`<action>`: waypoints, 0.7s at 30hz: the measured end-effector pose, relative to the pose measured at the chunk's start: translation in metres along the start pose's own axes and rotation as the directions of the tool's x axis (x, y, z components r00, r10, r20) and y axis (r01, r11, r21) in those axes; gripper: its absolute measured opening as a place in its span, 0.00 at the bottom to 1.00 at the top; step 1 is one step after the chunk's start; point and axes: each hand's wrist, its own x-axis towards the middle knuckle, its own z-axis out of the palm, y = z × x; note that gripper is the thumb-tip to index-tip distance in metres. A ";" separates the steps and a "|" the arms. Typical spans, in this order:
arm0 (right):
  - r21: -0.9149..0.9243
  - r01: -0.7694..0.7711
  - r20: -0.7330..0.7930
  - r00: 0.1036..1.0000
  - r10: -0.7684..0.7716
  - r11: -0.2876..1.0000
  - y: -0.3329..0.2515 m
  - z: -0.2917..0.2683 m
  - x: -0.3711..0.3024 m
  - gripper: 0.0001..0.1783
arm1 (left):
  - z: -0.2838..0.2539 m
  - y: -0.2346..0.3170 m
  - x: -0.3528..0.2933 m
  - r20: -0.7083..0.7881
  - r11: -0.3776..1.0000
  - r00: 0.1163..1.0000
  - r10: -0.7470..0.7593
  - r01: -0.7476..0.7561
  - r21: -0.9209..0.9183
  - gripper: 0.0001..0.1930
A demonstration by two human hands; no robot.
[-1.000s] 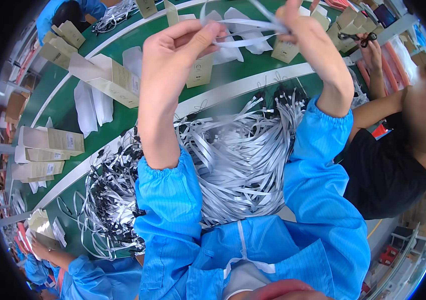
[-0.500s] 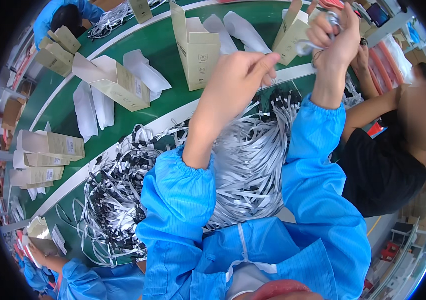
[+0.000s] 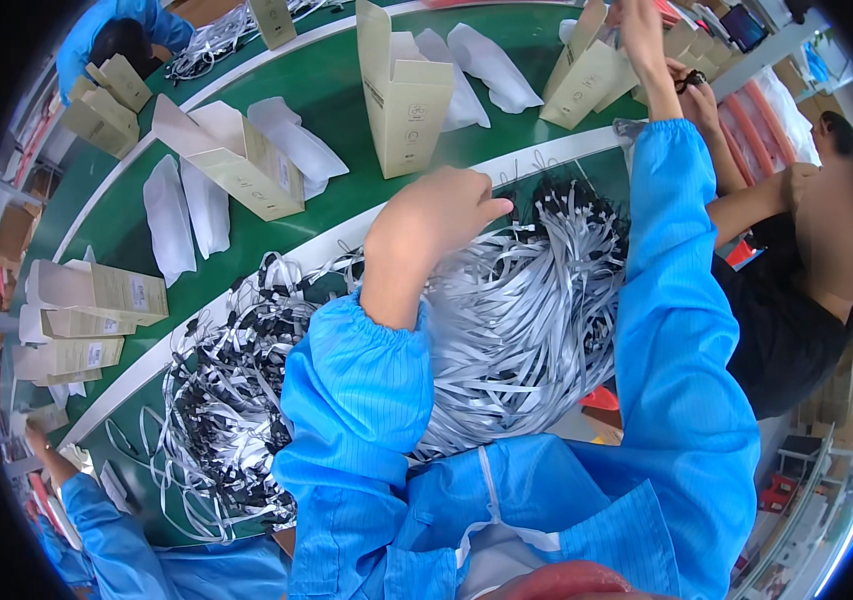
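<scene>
My left hand [image 3: 422, 228] hovers over the near edge of the belt, at the far side of a large heap of grey-white lanyard straps [image 3: 507, 350] with black cord ends. Its fingers look bent, but motion blurs them and nothing shows in them. With my arm stretched forward, my right hand [image 3: 645, 42] is at the open top of a beige carton [image 3: 587, 85] at the far right. Its fingertips are hardly visible at the upper rim, and I cannot see what they hold. A tall open beige carton [image 3: 409, 110] stands beyond my left hand.
Another open carton [image 3: 257, 180] and white sleeves [image 3: 297, 145] lie on the green belt [image 3: 347, 150]. A darker strap heap [image 3: 232, 400] is at the left. A person in black [image 3: 777, 340] sits close on my right; another's blue sleeve [image 3: 112, 520] shows at the lower left.
My right hand has moved up and away to the far right carton; the grey-white strap it held is out of sight. My left hand has dropped back toward me and left.
</scene>
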 end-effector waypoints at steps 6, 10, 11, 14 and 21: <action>-0.642 0.004 0.292 0.926 0.240 0.766 -0.001 -0.019 0.005 0.25 | -0.008 0.002 -0.003 0.092 0.994 0.991 -0.097 0.092 0.062 0.23; -0.426 -0.443 0.072 0.853 0.518 0.789 -0.027 0.004 -0.008 0.28 | -0.009 0.000 -0.003 0.090 0.994 0.991 -0.098 0.093 0.064 0.23; -0.427 -0.444 0.069 0.853 0.518 0.788 -0.034 0.003 -0.008 0.28 | -0.010 0.000 -0.004 0.096 0.994 0.990 -0.099 0.093 0.063 0.23; -0.360 -0.302 0.169 0.909 0.380 0.883 -0.054 0.000 -0.007 0.29 | -0.012 -0.003 0.000 0.100 0.995 0.992 -0.077 0.071 0.063 0.23; -0.380 0.031 0.001 0.999 -0.033 0.924 -0.183 0.053 -0.031 0.33 | 0.002 -0.015 0.011 0.079 0.979 0.988 -0.135 0.121 0.162 0.17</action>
